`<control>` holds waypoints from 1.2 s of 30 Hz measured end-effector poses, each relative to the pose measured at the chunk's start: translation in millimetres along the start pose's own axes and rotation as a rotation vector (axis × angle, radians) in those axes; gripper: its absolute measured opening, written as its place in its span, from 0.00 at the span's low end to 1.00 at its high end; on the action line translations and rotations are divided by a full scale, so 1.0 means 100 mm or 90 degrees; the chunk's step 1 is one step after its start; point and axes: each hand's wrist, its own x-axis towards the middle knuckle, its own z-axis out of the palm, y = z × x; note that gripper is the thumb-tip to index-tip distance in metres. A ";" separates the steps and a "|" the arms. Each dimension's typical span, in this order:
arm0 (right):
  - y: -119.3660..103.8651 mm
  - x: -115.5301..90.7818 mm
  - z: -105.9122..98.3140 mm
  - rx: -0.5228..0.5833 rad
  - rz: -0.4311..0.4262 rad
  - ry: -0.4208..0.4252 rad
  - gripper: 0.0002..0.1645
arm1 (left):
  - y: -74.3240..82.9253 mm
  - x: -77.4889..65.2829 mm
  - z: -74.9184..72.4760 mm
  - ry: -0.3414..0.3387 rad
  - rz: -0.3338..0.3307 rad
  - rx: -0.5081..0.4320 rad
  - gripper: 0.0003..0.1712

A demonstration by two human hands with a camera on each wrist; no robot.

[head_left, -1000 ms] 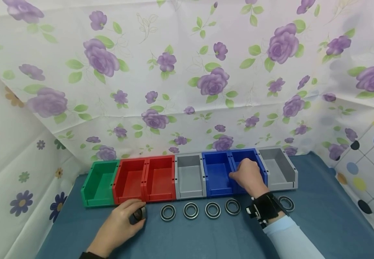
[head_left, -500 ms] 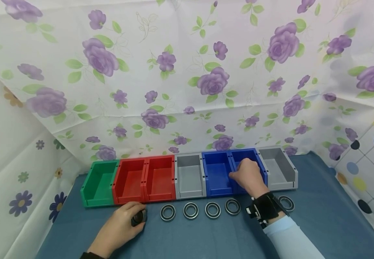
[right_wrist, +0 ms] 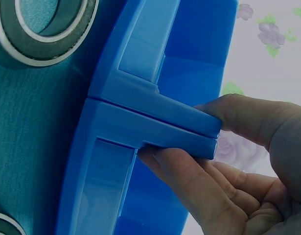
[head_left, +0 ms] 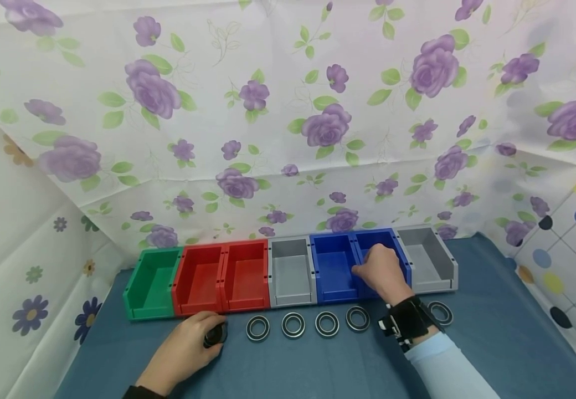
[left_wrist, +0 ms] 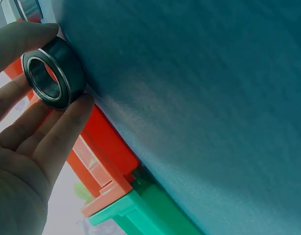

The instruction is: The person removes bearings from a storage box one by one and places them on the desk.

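Observation:
My left hand (head_left: 185, 346) grips a dark, metal-rimmed ball bearing (left_wrist: 72, 63) between thumb and fingers, close in front of the red bins. Its round opening shows in the left wrist view, and the fingers cover part of its rim. Over at the two blue bins, my right hand (head_left: 381, 270) pinches their adjoining side walls (right_wrist: 165, 117), thumb on one side and fingers on the other. The right-hand blue bin (head_left: 375, 237) is partly hidden behind this hand.
A green bin (head_left: 155, 282), two red bins and two grey bins complete the row with the blue ones. Several ball bearings lie flat in front, one (head_left: 257, 328) just right of the left hand and another (head_left: 440, 313) beyond the right wrist.
The bearing in my left hand has turned and shifted slightly, with the fingers moving a little to the right. My right hand stays in place on the blue bins' walls.

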 end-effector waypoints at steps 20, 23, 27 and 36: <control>-0.02 -0.01 0.02 0.000 0.001 -0.001 0.28 | 0.00 0.01 -0.03 -0.052 -0.020 -0.011 0.29; -0.02 -0.01 0.02 -0.001 0.006 -0.005 0.28 | 0.00 0.00 -0.03 -0.048 -0.017 -0.013 0.29; -0.01 -0.01 0.01 -0.003 0.016 -0.008 0.28 | 0.01 -0.01 -0.04 -0.032 -0.016 -0.016 0.28; 0.04 0.05 0.08 0.007 -0.024 0.010 0.29 | 0.10 -0.02 -0.26 0.087 -0.045 0.027 0.32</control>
